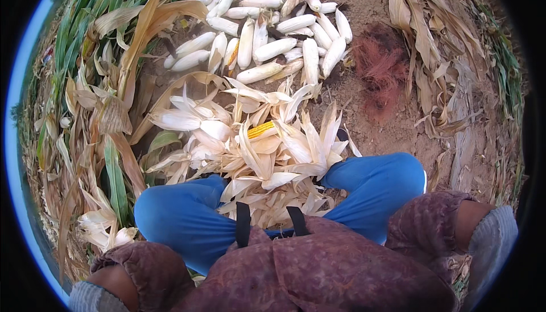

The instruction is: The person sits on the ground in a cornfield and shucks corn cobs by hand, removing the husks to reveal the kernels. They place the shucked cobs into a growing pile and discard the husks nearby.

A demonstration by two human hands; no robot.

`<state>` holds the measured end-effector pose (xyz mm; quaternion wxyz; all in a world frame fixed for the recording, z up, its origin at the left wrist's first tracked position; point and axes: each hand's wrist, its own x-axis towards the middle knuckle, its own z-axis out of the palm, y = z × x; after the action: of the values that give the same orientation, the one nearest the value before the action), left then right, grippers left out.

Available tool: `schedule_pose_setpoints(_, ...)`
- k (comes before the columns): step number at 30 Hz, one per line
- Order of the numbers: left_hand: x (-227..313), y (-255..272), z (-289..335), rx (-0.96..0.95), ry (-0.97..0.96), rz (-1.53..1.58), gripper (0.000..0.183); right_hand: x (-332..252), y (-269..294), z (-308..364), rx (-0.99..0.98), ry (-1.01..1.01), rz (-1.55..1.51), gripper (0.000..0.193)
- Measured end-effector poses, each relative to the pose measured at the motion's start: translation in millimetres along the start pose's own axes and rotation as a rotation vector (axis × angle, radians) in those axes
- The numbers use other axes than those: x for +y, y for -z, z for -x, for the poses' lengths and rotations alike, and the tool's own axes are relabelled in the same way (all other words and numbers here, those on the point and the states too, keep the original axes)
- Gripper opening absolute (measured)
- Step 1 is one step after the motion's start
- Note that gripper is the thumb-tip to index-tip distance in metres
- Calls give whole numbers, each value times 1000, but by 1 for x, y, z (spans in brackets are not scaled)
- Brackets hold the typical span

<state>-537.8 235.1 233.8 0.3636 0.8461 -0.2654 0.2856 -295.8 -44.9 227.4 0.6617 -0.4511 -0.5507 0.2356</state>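
My left hand is at the lower left edge, in a grey glove with only its cuff end showing. My right hand, gloved the same way, hangs at the lower right beside my body. The fingers of both are hidden or cut off, and I see nothing held. Between my bent legs lies a heap of dry, peeled-back corn husks. A yellow ear of corn shows its kernels among them. Just beyond, several pale ears of corn are piled on the soil.
Dry corn stalks and leaves line my left side, with green leaves farther off. More dry stalks lie at the right. A tangle of reddish fibres rests on the brown soil. My blue-trousered legs flank the husks.
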Motion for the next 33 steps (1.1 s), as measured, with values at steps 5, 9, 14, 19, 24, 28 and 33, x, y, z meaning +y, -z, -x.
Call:
schedule_pose_setpoints(5, -19, -18, -6, -242, 57, -191, 37, 12, -20, -3, -60, -12, 99, 36)
schedule_pose_setpoints(9, -30, -22, -10, -320, 121, -290, 40, 10, -23, -12, -54, 4, 125, 41)
schedule_pose_setpoints(14, -52, -24, -5, -316, 322, -347, 43, 14, -17, -14, -7, -15, 100, 47)
schedule_pose_setpoints(19, -117, -49, -2, -158, 682, -44, 47, 35, 5, -18, 253, -153, 74, 54)
schedule_pose_setpoints(24, -143, -77, 32, 386, 994, 990, 52, 106, 45, -12, 511, -420, -77, 56)
schedule_pose_setpoints(28, -145, -85, 24, 507, 883, 1324, 79, 117, 47, -14, 485, -462, -211, 55)
schedule_pose_setpoints(33, -143, -92, 17, 579, 835, 1542, 80, 122, 29, -18, 450, -491, -232, 56)
